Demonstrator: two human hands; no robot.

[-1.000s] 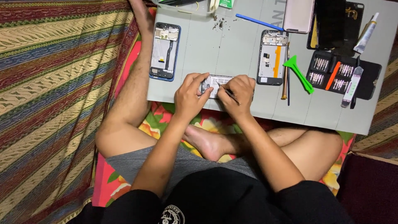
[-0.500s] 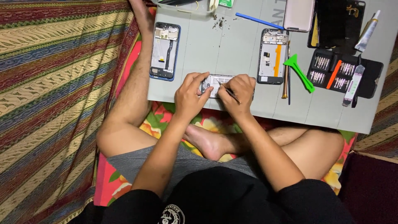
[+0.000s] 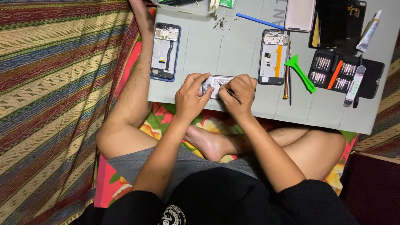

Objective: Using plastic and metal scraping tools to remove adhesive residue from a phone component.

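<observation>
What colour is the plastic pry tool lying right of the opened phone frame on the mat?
Bright green. The pry tool shows best in the head view, lying beside the bit case.

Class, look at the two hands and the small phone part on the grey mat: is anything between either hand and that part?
Nothing visible. The left hand grips the phone part directly, and the right hand rests on it, holding a thin tool against it.

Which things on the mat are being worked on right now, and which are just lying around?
In hand:
left hand steadying the small phone part
right hand working a thin pointed tool on it

Lying about:
blue-framed opened phone
black opened phone
green pry tool
blue stick
screwdriver bit case
glue tube
</observation>
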